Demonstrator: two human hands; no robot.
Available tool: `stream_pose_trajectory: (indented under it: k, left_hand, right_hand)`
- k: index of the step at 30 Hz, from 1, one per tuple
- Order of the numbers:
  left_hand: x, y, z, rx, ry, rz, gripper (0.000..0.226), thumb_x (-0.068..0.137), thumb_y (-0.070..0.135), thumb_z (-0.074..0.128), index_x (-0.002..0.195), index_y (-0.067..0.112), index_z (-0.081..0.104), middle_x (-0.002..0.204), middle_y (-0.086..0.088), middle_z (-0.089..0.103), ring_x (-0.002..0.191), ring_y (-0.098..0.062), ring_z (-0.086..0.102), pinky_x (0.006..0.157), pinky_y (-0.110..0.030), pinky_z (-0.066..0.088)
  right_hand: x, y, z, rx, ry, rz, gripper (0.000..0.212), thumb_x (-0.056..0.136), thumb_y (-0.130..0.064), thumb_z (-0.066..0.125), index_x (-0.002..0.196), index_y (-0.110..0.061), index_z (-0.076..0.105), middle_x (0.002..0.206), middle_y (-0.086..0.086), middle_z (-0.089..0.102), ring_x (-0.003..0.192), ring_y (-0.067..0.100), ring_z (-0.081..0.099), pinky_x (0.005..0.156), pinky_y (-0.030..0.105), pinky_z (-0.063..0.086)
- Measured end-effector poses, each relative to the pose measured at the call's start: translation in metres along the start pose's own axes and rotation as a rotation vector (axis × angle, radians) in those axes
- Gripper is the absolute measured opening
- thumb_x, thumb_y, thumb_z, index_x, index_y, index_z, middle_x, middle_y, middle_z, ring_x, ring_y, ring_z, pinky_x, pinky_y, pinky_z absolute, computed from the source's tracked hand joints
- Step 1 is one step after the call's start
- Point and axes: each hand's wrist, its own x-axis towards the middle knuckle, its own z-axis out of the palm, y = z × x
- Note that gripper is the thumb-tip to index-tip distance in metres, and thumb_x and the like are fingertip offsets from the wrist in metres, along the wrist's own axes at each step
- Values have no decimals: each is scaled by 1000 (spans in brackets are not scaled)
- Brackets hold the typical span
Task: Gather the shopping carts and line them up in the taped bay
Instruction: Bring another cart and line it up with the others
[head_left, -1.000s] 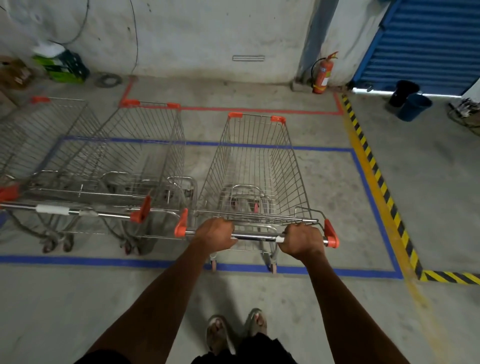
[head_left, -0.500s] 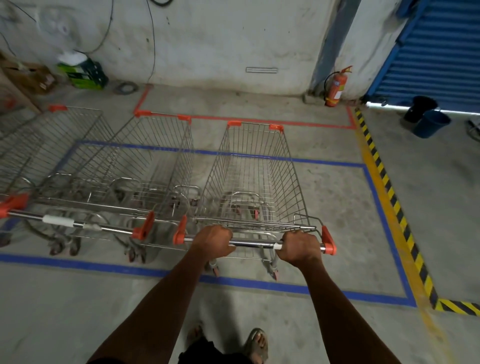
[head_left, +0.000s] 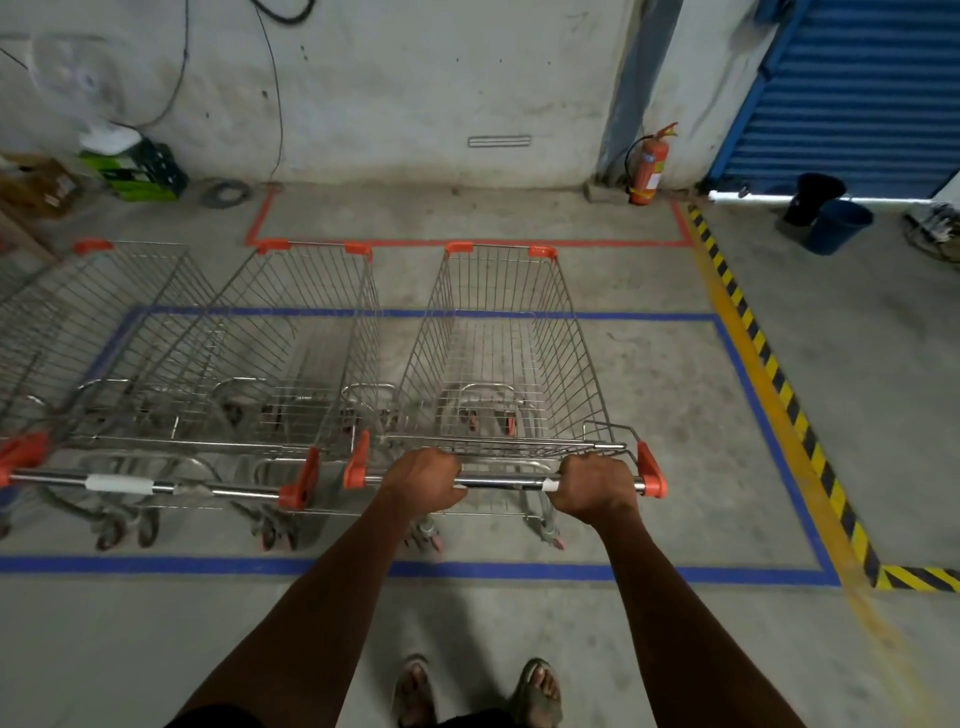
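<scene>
Compared with a moment before, the right-hand cart (head_left: 498, 353) has rolled a little deeper into the blue taped bay (head_left: 748, 374), its rear wheels now inside the near line. Both arms reach straight forward. Left hand (head_left: 423, 480) and right hand (head_left: 592, 488) curl their fingers around the handle bar (head_left: 506, 483). Just beside, the middle cart (head_left: 280, 353) stands parallel.

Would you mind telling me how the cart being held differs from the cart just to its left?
Both hands, left hand and right hand, grip the held cart's handle; the neighbouring cart is untouched. The neighbour's handle bar carries a white wrap; the held cart's shows only a small white band. Both are wire carts with orange trim, wheels inside the blue tape.
</scene>
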Motion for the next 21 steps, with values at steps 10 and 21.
stream_pose_trajectory:
  k: [10, 21]
  left_hand:
    - [4, -12, 6, 31, 16, 20, 41, 90, 54, 56, 105, 20, 71, 98, -5, 71, 89, -23, 66, 80, -35, 54]
    - [-2, -15, 8, 34, 12, 24, 37, 91, 50, 57, 107, 19, 70, 97, -5, 71, 87, -23, 66, 79, -33, 54]
  right_hand:
    - [1, -8, -1, 36, -17, 13, 29, 84, -56, 55, 78, -27, 59, 71, -7, 61, 65, 15, 60, 65, 28, 48]
    - [-10, -16, -1, 16, -7, 27, 28, 85, -53, 56, 79, -25, 59, 71, -6, 59, 62, 16, 53, 63, 27, 38]
